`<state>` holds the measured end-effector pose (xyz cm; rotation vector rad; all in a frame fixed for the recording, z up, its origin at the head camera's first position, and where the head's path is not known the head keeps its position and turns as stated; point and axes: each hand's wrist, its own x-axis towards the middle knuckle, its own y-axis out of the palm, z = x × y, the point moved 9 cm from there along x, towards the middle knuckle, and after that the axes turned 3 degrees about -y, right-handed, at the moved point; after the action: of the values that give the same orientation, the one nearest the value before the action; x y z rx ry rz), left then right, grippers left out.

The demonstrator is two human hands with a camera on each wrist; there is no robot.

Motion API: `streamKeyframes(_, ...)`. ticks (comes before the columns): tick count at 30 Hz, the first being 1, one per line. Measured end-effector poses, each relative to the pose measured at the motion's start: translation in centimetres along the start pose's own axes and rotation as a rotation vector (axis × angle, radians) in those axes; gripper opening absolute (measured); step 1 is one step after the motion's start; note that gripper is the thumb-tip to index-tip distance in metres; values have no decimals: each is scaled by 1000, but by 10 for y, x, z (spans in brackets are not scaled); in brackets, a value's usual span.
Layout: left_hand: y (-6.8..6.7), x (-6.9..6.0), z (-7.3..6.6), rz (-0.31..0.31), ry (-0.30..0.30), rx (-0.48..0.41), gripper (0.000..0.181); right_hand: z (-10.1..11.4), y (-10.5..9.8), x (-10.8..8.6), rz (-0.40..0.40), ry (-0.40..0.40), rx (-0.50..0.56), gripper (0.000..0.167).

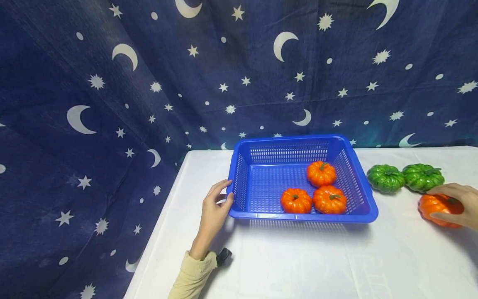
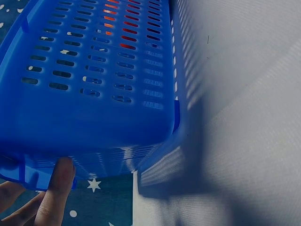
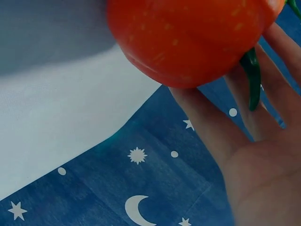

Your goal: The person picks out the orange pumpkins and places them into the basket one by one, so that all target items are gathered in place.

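Note:
On the white table stands a blue plastic basket [image 1: 302, 216] holding three orange toy pumpkins [image 1: 321, 173]. My left hand [image 1: 215, 207] is at the basket's left rim, where the thumb [image 2: 59, 183] and fingertips hold the edge. At the far right, my right hand [image 1: 457, 203] grips another orange pumpkin [image 1: 435, 207] with thumb and fingers around its sides. That pumpkin [image 3: 188, 37] has a green stem, seen near the palm in the right wrist view. Close behind it sit two green pumpkins, one on the left [image 1: 386, 178] and one on the right [image 1: 423, 177].
A dark blue cloth [image 1: 261, 83] with white moons and stars hangs behind and to the left of the white-covered table [image 1: 298, 261]. A small black object [image 1: 224, 256] shows at the left sleeve [image 1: 196, 274].

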<state>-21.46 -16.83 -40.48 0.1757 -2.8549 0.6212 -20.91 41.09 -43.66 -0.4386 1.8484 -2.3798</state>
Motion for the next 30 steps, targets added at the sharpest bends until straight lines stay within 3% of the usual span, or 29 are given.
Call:
streamKeyframes(6,1,0,-4,3,-29,1,37,4,-3,-2,-68,-37,25,67)
streamKeyframes(13,-3,-7,-38,17,-10,-1,35,10,-8,-1,-81,-41,43,66)
streamKeyframes(21,-5,-9,-42,15,-15,-12,35,17,-12,-1,-112,-59,75,61)
streamKeyframes(24,-4,-8,-40,15,-19,-8,35,23,-20,0,-178,-112,93,61)
streamKeyframes(27,-2,-5,-27,12,-25,-6,36,28,-27,1,-223,-152,98,67)
streamKeyframes(30,0,-2,-11,6,-23,-8,37,33,-30,2,-234,-173,117,83)
